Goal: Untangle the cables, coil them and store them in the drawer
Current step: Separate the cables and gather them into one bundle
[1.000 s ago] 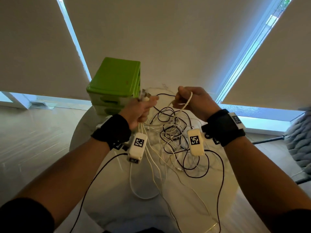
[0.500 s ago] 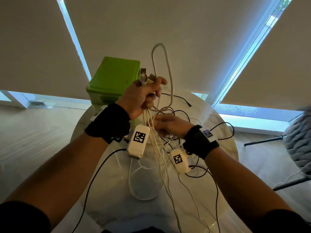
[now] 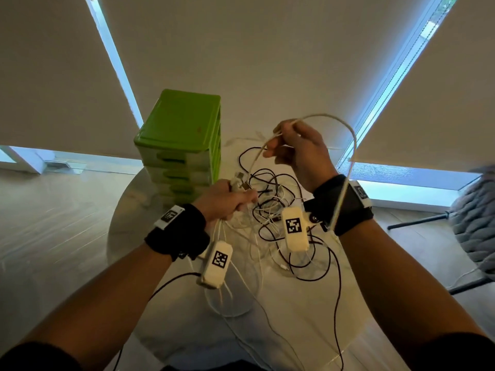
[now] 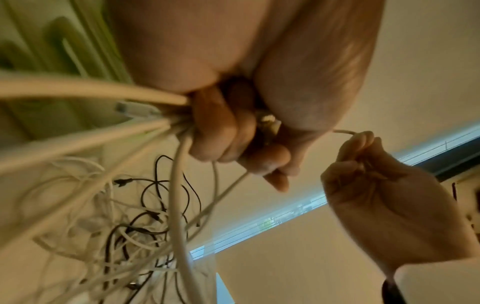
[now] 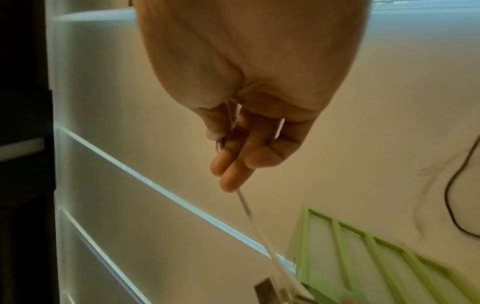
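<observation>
Your left hand (image 3: 227,198) grips a bundle of white cables (image 3: 222,231); your right hand (image 3: 297,148) pinches one white cable (image 3: 348,135) raised above. The green drawer unit (image 3: 179,137) stands beyond your left hand, drawers closed.

No readable text or numbers; only coded square markers on wrist units (image 3: 294,226).

The green drawer unit (image 3: 180,145) stands just beyond my left hand (image 3: 224,199), blocking the way forward on that side. Black and white cables (image 3: 270,210) sprawl across the round table (image 3: 308,317) between my wrists. Nearer me the tabletop has only a few stray strands.
</observation>
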`<action>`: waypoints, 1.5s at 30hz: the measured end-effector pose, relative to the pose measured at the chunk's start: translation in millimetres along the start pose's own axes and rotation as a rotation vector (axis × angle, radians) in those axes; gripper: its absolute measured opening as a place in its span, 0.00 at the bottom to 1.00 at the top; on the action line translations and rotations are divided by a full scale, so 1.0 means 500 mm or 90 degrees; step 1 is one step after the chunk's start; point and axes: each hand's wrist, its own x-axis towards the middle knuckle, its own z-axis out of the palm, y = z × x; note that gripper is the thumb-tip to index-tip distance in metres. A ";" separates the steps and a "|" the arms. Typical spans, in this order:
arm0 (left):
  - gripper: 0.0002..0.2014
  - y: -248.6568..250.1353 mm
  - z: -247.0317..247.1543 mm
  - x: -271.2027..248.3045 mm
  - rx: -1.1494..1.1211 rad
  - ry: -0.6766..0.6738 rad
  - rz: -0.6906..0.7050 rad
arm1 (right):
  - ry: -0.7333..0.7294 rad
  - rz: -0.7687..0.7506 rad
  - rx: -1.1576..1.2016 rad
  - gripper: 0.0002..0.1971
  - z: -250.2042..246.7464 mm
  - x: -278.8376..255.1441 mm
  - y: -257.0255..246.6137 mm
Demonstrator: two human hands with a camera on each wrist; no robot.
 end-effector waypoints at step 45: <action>0.12 0.151 -0.005 -0.019 -0.056 -0.059 0.152 | -0.260 -0.047 -0.414 0.38 -0.044 -0.015 -0.006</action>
